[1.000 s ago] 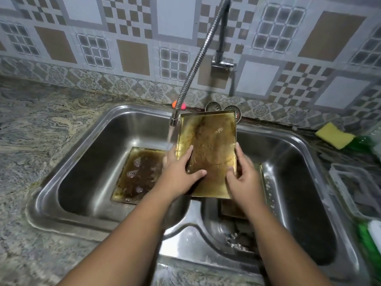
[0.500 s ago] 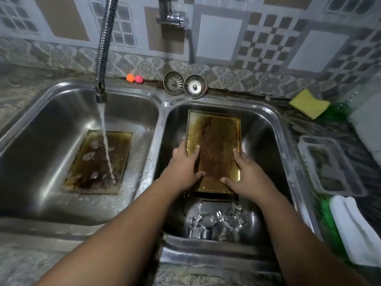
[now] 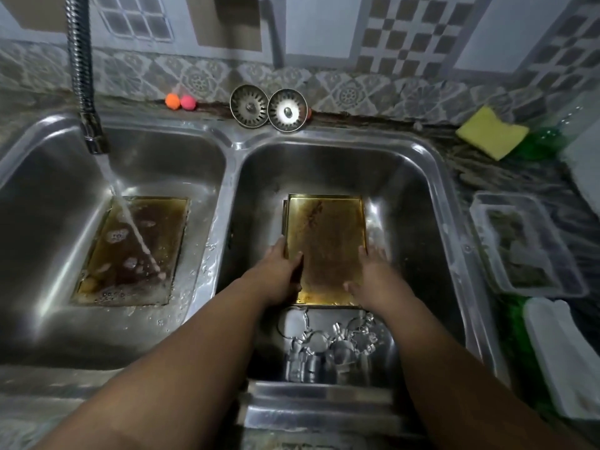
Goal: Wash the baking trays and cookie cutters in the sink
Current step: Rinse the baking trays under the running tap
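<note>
Head view, read left to right.

A ribbed steel tap hose (image 3: 79,76) hung over the left basin (image 3: 42,228) of the stainless double sink (image 3: 234,147). Its water stream (image 3: 131,222) slanted onto a brown-stained rectangular baking tray (image 3: 152,228) lying flat on that basin's floor, with murky water and bubbles pooled in it. My reading: parked there to soak.

On the ledge behind the divider sat an orange ball (image 3: 172,101) touching a pink ball (image 3: 188,102). Next came two round steel strainer plugs (image 3: 249,106) side by side, out of the drains.

In the right basin (image 3: 412,196) a gold-coloured rectangular baking tray (image 3: 326,241) sat low, its long side running away from me. The left hand (image 3: 277,274) gripped its left edge, thumb curled onto the top face. The right hand (image 3: 373,277) held the right edge, thumb on the near corner and fingers along the rim. That hand was blurred, so its finger detail was uncertain. I judged the two-sided hold kept a wet, greasy tray level. A darker rim showed along the tray's left side, possibly another tray beneath; I could not confirm it. A heap of shiny metal cookie cutters (image 3: 334,349) lay on the basin floor just beside the tray's near edge.

On the counter to the right were a yellow sponge (image 3: 492,133), well apart from the hands, and a clear plastic tub (image 3: 477,216). I could not identify the tub's dark contents.
</note>
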